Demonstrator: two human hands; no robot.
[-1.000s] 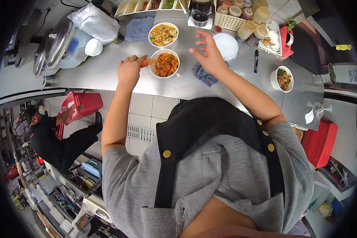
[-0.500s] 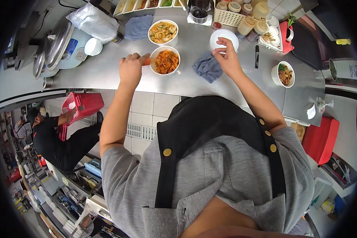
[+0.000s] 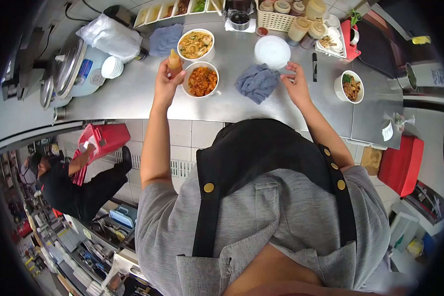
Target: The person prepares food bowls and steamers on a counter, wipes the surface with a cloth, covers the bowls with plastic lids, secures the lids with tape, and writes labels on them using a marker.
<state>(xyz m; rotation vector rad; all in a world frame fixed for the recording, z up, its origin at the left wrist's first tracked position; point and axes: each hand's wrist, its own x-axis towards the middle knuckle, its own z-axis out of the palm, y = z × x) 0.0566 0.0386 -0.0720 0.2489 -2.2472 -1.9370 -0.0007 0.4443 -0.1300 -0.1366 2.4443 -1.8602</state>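
My left hand (image 3: pixel 166 85) is closed around a small squeeze bottle (image 3: pixel 173 61) of orange sauce, held upright with its nozzle upward. Just right of it stands a white bowl (image 3: pixel 201 96) of chunky red-orange food. Behind that bowl is another white bowl (image 3: pixel 205 56) with noodle-like food in yellowish sauce. My right hand (image 3: pixel 296 85) hovers over the counter with its fingers apart and nothing in them. Beside its fingertips lies a crumpled blue-grey cloth (image 3: pixel 257 84). A round, whitish translucent lid (image 3: pixel 273 51) rests behind the cloth.
At the back, a cream basket (image 3: pixel 276 22) holds sauce bottles, near several topping trays (image 3: pixel 170 10). A black marker (image 3: pixel 314 67) and a third bowl (image 3: pixel 339 91) lie rightward. A co-worker (image 3: pixel 79 180) leans by a red bin (image 3: pixel 114 138) at lower left.
The squeeze bottle has gone from tipped toward the red-orange bowl to upright, lifted left by my left hand. My right hand has moved away from the lid, toward me and to the right.
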